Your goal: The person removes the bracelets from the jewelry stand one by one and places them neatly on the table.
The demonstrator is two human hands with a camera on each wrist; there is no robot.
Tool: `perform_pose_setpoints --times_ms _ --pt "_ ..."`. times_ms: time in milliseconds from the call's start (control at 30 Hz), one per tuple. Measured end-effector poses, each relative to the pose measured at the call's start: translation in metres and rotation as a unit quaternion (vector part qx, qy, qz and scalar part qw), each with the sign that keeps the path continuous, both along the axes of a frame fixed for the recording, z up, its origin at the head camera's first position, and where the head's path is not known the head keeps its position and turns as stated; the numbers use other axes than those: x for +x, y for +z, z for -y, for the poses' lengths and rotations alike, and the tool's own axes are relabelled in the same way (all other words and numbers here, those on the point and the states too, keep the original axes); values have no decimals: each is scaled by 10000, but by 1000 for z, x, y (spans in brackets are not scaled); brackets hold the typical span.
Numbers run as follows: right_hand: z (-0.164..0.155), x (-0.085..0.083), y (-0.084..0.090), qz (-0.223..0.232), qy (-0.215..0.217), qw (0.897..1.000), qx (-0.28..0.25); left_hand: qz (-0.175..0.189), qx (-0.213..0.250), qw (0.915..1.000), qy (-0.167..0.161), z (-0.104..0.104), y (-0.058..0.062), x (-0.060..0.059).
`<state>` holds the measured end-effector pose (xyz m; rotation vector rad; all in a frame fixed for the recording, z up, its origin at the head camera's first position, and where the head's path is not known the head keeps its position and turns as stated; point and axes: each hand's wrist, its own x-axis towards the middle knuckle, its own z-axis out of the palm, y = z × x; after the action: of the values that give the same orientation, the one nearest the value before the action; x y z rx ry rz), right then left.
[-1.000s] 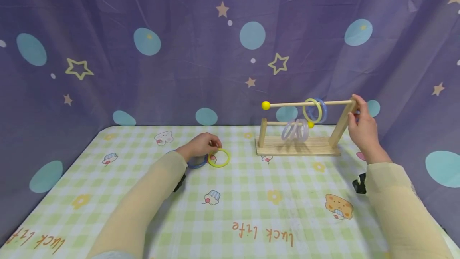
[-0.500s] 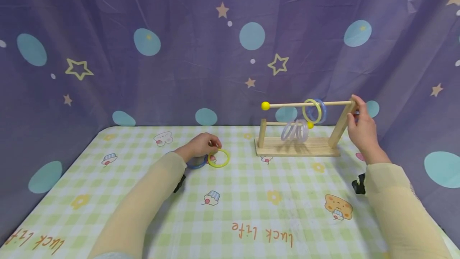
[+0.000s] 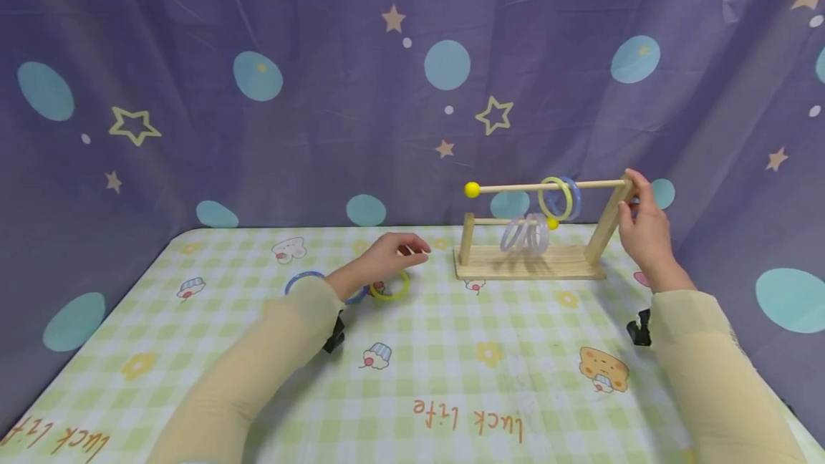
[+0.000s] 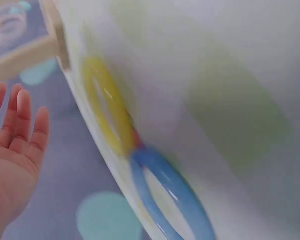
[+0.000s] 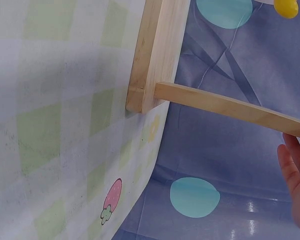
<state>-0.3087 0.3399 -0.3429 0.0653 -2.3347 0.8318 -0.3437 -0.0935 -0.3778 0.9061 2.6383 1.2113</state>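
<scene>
Above the yellow ring [image 3: 390,288] the left hand [image 3: 387,256] hovers, grip spread; right hand [image 3: 641,224] should steady the wooden rack [image 3: 528,260], fingers curled round its post.

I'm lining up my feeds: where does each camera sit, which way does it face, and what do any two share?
Head: worn high, looking forward and down at the table; shows both sleeves, left hand and right hand at the wooden rack.
Left wrist: low over the cloth; shows the open palm.
Right wrist: beside the rack's base; shows the fingertips.
Shared: head and left wrist both see the yellow ring and blue ring.
</scene>
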Motion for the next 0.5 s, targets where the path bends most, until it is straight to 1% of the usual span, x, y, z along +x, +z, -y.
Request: perform_pose_setpoints --times_ms 133,300,400,500 --pt "-1 0 0 26 -17 10000 -3 16 359 9993 -82 -24 10 9" --pt "-1 -1 0 46 13 10000 -32 -159 789 9960 -384 -54 22 15" --pt "-1 -1 0 42 24 10000 -35 -58 1084 9928 -501 -72 28 17" --pt "0 -1 0 55 31 10000 -48 149 1332 9897 -498 -89 33 19"
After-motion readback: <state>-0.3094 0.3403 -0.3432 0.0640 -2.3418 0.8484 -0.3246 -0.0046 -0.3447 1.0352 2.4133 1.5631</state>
